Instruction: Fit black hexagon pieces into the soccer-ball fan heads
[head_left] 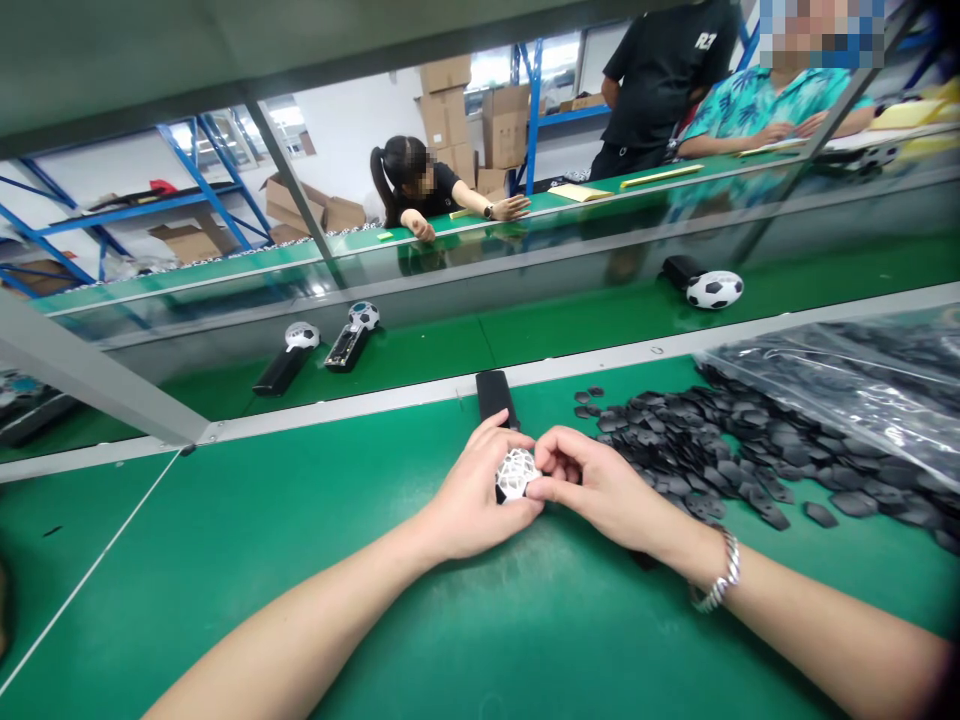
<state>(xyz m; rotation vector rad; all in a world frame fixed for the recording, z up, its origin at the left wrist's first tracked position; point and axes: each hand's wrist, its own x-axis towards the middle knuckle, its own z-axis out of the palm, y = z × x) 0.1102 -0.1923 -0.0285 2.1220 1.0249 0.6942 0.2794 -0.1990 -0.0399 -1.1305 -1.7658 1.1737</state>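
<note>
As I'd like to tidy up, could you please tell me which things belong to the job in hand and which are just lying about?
Belong to the job:
white latticed ball, in the left hand
black handle behind it
probably the loose black pieces beside the right hand
perhaps the patterned balls beyond

Seemingly just lying about:
dark scrap, far left
cardboard boxes, background

Blue shelving [534, 120], white wall [360, 112]

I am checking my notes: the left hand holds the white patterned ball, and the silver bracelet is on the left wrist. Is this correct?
Not quite: the silver bracelet is on the right wrist, as the head view shows. The left hand does hold the white patterned ball.
</note>
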